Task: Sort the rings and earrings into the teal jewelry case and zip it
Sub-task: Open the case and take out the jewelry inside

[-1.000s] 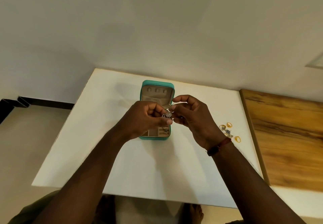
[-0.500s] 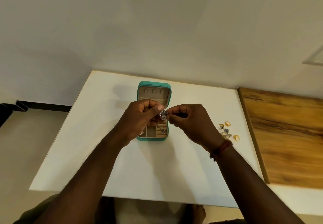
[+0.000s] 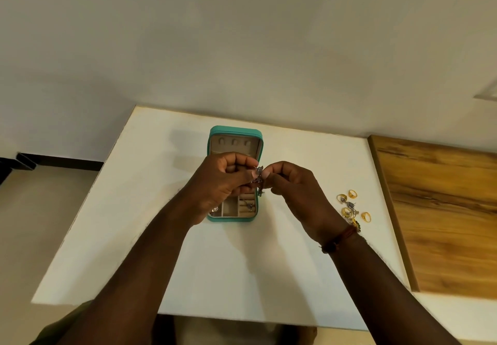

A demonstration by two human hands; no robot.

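Both hands pinch one silver earring [image 3: 258, 175] above the open teal jewelry case [image 3: 236, 140]: left hand [image 3: 226, 180] & right hand [image 3: 293, 191] grip opposite sides. Risk: slips, drops outside compartments. Gold rings [image 3: 352, 206] wait right, on white table [image 3: 150, 237].

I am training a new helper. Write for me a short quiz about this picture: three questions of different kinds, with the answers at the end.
1. True or false: the teal case is zipped shut.
2. Choose one: the loose gold rings on the table lie (A) left of the case, (B) right of the case, (C) inside the lid.
3. Fill in: the left hand and the right hand together pinch a small silver ____ above the case.

Key: 1 false, the case lies open. 2 B. 3 earring.
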